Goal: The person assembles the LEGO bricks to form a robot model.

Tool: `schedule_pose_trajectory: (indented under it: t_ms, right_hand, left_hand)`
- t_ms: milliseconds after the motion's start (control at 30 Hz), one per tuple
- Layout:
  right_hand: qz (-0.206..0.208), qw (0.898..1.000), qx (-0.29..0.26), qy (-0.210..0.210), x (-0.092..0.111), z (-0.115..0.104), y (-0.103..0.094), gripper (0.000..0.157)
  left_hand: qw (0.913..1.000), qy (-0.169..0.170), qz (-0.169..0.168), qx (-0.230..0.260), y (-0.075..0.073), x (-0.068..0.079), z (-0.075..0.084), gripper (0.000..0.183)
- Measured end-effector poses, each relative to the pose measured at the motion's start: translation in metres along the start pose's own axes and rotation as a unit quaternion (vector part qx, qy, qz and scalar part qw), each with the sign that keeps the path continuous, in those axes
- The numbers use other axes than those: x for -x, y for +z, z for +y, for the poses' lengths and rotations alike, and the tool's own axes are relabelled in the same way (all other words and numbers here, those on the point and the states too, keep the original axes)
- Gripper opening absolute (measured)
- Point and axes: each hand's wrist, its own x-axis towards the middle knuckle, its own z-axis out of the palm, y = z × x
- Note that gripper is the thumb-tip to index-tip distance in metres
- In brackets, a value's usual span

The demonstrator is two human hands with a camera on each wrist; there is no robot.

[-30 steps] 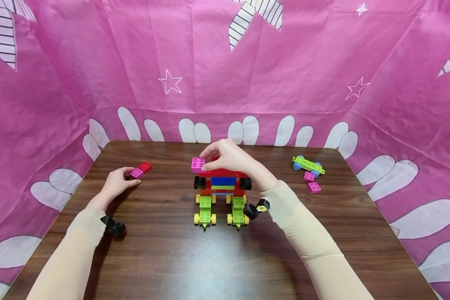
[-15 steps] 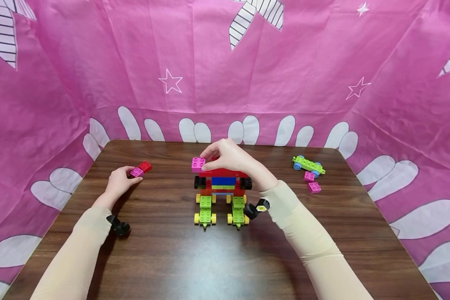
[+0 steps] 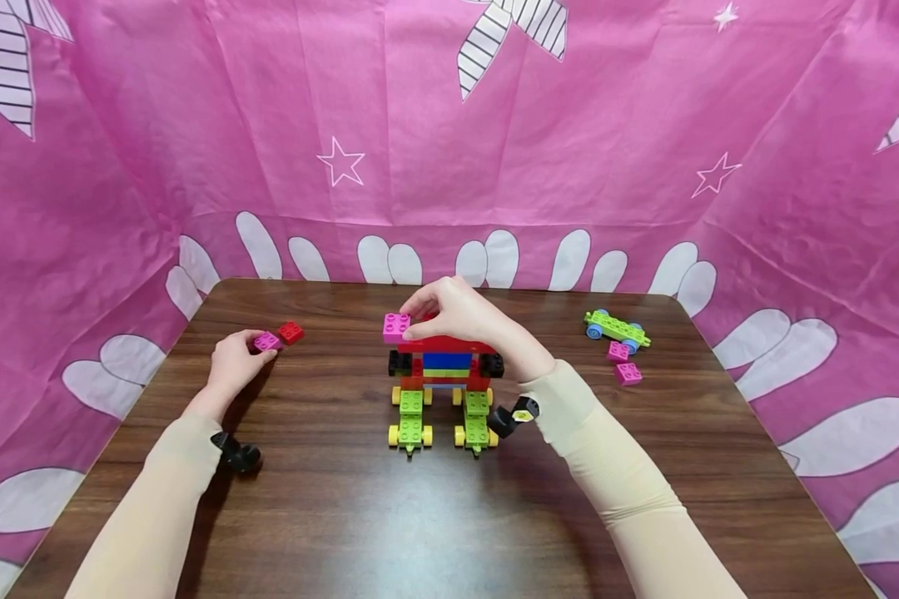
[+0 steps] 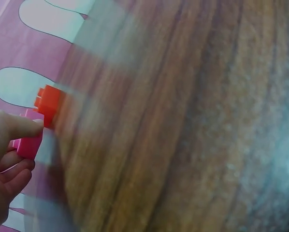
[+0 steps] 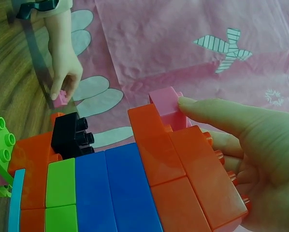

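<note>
On the left of the table my left hand [image 3: 234, 366] pinches a pink toy brick [image 3: 267, 341] between thumb and fingers. A red brick [image 3: 290, 333] lies just beyond it, a small gap apart. My right hand [image 3: 460, 314] reaches over the built block figure [image 3: 447, 363] at the centre. Its thumb and fingers hold another pink brick [image 5: 166, 102] at the figure's top left corner, against the red top bricks [image 5: 156, 140]. Blue, lime and black bricks make up the body, which stands on two lime wheeled bases [image 3: 410, 424]. The right hand hides part of the figure's top.
A lime car base [image 3: 618, 329] with blue wheels stands at the back right of the wooden table [image 3: 330, 516]. Beside it lie two pink bricks [image 3: 628, 373]. A pink cloth [image 3: 434, 133] walls in the table's back and sides.
My left hand has drawn its pink brick slightly left, away from the red brick, opening a gap between them. The right hand stays in place on its pink brick.
</note>
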Motion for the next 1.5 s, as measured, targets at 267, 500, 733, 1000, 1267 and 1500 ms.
schedule_pose_trajectory:
  t_ms: [267,500,733,1000,1267,1500]
  right_hand:
    - [0.002,1.0,-0.006,0.001,0.002,-0.002,0.0,0.032]
    - [0.004,1.0,-0.007,-0.001,0.002,-0.002,0.001,0.032]
    - [0.005,1.0,-0.006,-0.002,0.002,-0.001,0.001,0.032]
    - [0.006,1.0,-0.007,0.003,0.002,-0.001,0.001,0.031]
    - [0.01,1.0,-0.003,0.0,0.002,-0.001,0.001,0.031]
    - [0.012,1.0,-0.006,-0.001,0.003,-0.001,0.001,0.031]
  left_hand:
    - [0.9993,0.015,0.029,0.017,-0.011,-0.003,0.022,0.043]
    - [0.9944,0.086,0.042,0.045,-0.017,-0.004,0.051,0.041]
    - [0.9815,0.167,0.033,0.088,-0.023,-0.001,0.092,0.04]
    - [0.966,0.239,0.03,0.093,-0.035,0.006,0.135,0.041]
    - [0.9573,0.27,0.017,0.103,-0.041,0.017,0.164,0.042]
    - [0.9493,0.29,0.009,0.121,-0.042,0.023,0.179,0.041]
